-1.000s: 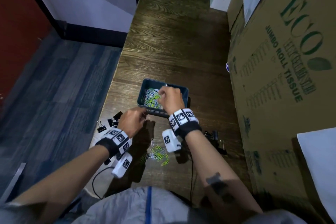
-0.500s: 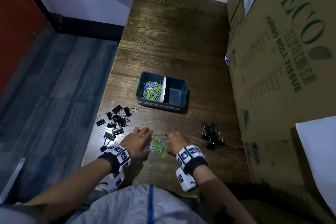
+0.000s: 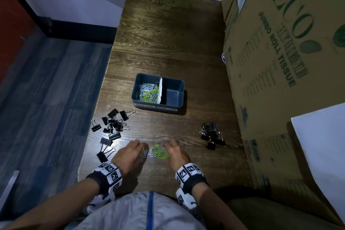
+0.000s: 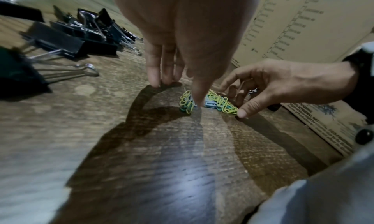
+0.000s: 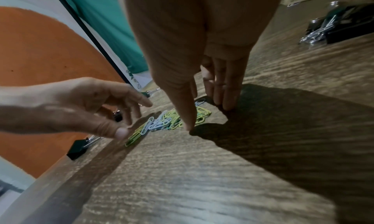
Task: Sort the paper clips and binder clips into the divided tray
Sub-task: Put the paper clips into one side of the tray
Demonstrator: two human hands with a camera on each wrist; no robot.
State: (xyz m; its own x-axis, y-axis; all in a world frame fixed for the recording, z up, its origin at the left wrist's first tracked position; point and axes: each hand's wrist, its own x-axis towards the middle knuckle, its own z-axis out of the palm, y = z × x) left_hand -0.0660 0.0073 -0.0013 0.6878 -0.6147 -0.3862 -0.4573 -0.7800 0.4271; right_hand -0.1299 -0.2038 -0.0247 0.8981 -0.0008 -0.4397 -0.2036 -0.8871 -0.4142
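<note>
A dark blue divided tray [image 3: 179, 107] sits mid-table. Its left compartment holds green, white and blue paper clips [image 3: 147, 92]; the right compartment [image 3: 172, 94] is bare. A small loose pile of paper clips [image 3: 155, 153] lies near the table's front edge. My left hand [image 3: 140, 148] stands on the pile's left and my right hand [image 3: 168, 148] on its right, fingertips down on the wood. In the left wrist view the left thumb [image 4: 197, 99] touches the pile [image 4: 220, 103]. In the right wrist view the right thumb [image 5: 187, 122] touches the clips [image 5: 160, 123]. Neither hand holds anything.
Black binder clips lie in a pile at the table's left edge [image 3: 113, 125] and in a smaller pile on the right [image 3: 211, 135]. A tall cardboard box [image 3: 280, 61] walls the table's right side. The floor drops off to the left.
One second ago my right hand was over the tray's left compartment and my left hand near its front. Both hands have since pulled back to the loose paper clips and flank them.
</note>
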